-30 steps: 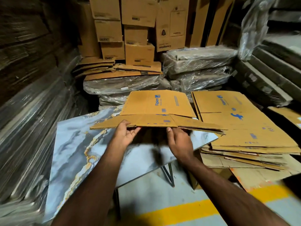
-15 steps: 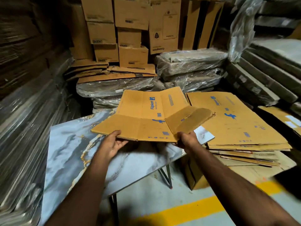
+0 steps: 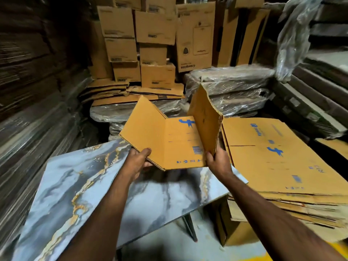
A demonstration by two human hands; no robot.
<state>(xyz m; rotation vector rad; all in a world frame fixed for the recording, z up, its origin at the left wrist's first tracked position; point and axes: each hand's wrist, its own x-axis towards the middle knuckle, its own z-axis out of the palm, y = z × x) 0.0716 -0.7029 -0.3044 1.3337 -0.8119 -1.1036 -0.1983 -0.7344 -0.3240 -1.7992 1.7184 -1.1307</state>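
A brown cardboard box blank point(image 3: 175, 140) with blue print hangs in the air above the marble-patterned table point(image 3: 75, 187). It is partly unfolded: one panel stands up on the right, another angles up at the far left. My left hand point(image 3: 139, 161) grips its near left edge, thumb on top and fingers beneath. My right hand point(image 3: 216, 161) grips the near right corner at the foot of the raised panel.
A thick stack of flat printed cartons point(image 3: 278, 162) lies to the right of the table. Plastic-wrapped bundles point(image 3: 231, 85) and stacked brown boxes point(image 3: 156, 53) fill the back. Wrapped stacks point(image 3: 32, 129) line the left. A yellow floor line point(image 3: 263, 256) runs below.
The carton has been lifted and turned. Its right panel, half folded before, now stands upright, and the left panel has swung up. Both hands shifted their hold along the near edge.
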